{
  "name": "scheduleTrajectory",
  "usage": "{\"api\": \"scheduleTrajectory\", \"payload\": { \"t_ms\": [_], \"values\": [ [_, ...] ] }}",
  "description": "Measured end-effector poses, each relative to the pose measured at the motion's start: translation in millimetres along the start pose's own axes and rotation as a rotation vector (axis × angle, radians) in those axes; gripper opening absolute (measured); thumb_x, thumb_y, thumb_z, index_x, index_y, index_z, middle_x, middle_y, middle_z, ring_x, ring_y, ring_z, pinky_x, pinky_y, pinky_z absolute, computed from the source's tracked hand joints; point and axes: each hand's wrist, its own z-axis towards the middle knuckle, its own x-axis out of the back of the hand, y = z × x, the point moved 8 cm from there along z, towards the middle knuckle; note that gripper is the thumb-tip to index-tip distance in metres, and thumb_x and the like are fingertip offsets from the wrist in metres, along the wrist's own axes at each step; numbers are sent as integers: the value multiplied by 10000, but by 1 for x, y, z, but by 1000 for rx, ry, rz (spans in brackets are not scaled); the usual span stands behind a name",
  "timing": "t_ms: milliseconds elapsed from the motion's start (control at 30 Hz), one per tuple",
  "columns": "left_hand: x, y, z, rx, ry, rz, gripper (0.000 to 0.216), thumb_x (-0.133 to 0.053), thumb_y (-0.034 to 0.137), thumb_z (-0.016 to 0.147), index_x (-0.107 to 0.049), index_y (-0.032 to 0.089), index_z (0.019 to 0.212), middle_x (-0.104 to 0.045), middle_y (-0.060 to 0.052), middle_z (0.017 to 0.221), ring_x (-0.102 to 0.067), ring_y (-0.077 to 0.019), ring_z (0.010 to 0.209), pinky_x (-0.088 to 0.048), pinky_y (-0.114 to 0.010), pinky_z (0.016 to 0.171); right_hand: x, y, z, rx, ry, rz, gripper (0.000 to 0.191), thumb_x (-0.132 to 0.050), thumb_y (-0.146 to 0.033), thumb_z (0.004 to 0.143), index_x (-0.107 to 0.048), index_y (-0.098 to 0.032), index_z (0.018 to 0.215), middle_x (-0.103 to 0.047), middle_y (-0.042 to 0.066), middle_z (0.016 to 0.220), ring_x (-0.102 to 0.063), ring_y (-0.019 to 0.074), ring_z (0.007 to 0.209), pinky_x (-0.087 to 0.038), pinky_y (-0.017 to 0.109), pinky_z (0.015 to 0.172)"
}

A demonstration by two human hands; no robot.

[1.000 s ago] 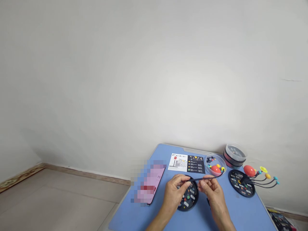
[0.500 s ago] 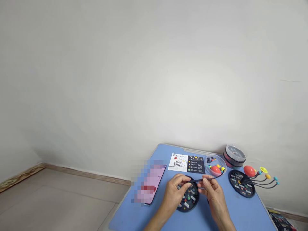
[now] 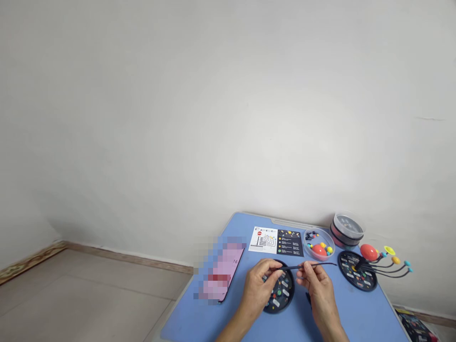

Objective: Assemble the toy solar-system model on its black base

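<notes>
Both hands held one thin black rod point(image 3: 290, 267) just above a black round base point(image 3: 283, 293) that lay on the blue surface point(image 3: 356, 316). The left hand point(image 3: 258, 289) pinched the rod's near end and the right hand point(image 3: 319, 287) pinched it further along. The far end stuck out past the right hand towards a clear dish point(image 3: 319, 236) of small coloured balls.

To handle such a slim piece well, a light pinch close to each end seemed wisest. It probably paid to keep the rod level and low over the base, so that a slip would cost little. Squeezing hard or twisting the hands against each other could bend it (it looked thin enough to flex).

The left fingers point(image 3: 272, 270) were closed on the rod, thumb against fingertips, with no gap showing. The right fingers point(image 3: 309, 272) were likewise closed around it, the rest of that hand curled loosely beneath. Neither hand appeared to touch the base itself, though the view was too small to be sure.

An instruction leaflet point(image 3: 276, 241) lay beyond the hands. A second disc with a red ball and curved arms point(image 3: 358, 278) stood well apart at the right.
</notes>
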Motion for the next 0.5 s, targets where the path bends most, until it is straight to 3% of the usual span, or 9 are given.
{"api": "scheduleTrajectory", "payload": {
  "t_ms": [267, 400, 500],
  "values": [
    [-3, 0, -2, 2, -18, 44, 125, -603, 170, 767, -719, 210, 789, -733, -24, 785, -681, -176, 670, -565, -253, 611, 3, 8, 1, -20, -20, 36, 414, -882, -481, 588, -706, -163, 785, -709, 19, 730, -680, 176, 714, -570, 271, 645],
    [-7, 12, -3, -130, -26, 142, 218, -564, 158, 830, -736, 219, 950, -726, -45, 848, -675, -201, 783, -555, -285, 669, 2, 6, 0, -10, -4, 40, 420, -884, -483, 580, -708, -162, 786, -713, 18, 720, -677, 170, 705, -571, 272, 661],
    [-14, 24, -4, -253, -42, 255, 187, -576, 183, 873, -746, 224, 940, -699, -48, 827, -643, -216, 818, -537, -319, 718, 0, 5, 0, -13, 1, 40, 424, -885, -483, 574, -707, -161, 783, -714, 16, 714, -675, 167, 699, -570, 271, 667]
  ]
}}
